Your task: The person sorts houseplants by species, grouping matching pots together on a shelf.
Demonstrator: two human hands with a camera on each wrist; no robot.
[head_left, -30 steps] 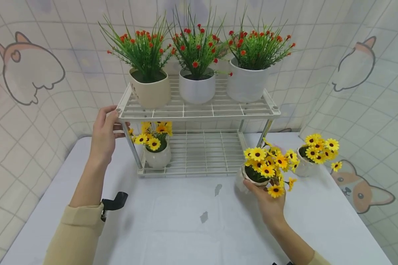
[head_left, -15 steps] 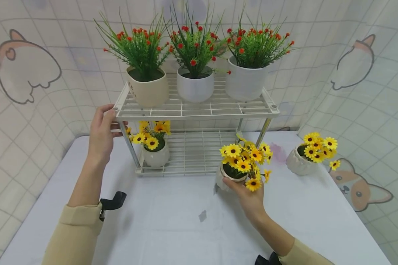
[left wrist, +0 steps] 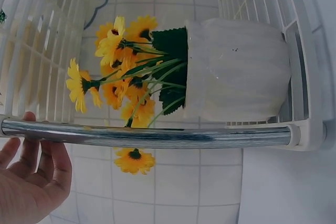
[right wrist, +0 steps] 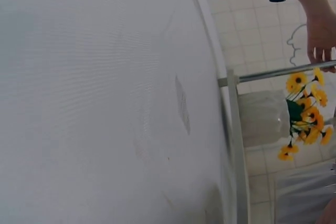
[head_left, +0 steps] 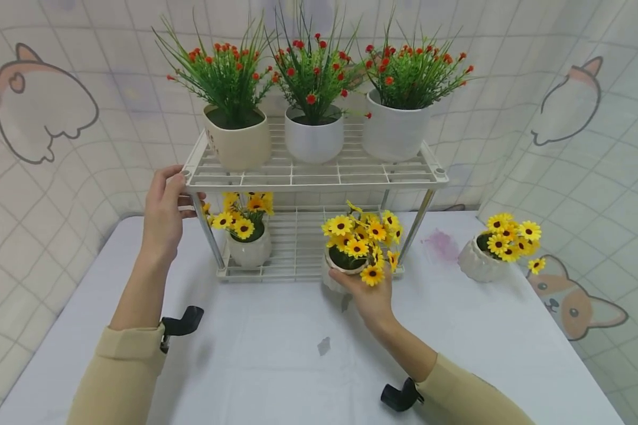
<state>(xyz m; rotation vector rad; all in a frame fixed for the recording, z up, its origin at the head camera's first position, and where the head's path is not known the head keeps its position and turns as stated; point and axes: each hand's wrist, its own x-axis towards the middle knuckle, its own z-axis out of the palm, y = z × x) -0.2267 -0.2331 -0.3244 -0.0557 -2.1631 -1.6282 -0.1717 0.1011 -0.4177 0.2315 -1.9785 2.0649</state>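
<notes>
My right hand [head_left: 371, 298] grips a white pot of yellow sunflowers [head_left: 345, 242] at the rack's lower front edge. Fingers of my left hand [head_left: 162, 215] curl round the top left front post of the white two-tier wire rack [head_left: 319, 188]; the left wrist view shows the same hand [left wrist: 34, 182] at the chrome post [left wrist: 157, 136]. On the lower shelf's left end stands another white sunflower pot [head_left: 250, 251], close behind that post. A third sunflower pot [head_left: 481, 262] stands on the table, right of the rack. The right hand is mostly outside its own wrist view.
Three pots of red flowers stand on the top shelf: a cream pot [head_left: 241, 144], a small white pot [head_left: 315, 141] and a larger white pot [head_left: 396, 133]. A white cloth covers the table [head_left: 276, 366]. Tile-patterned curtain [head_left: 127, 118] hangs behind and at both sides.
My right hand has carried the sunflower pot leftward, from near the rack's right front post to the front of the lower shelf. The left hand stays at the rack's post.
</notes>
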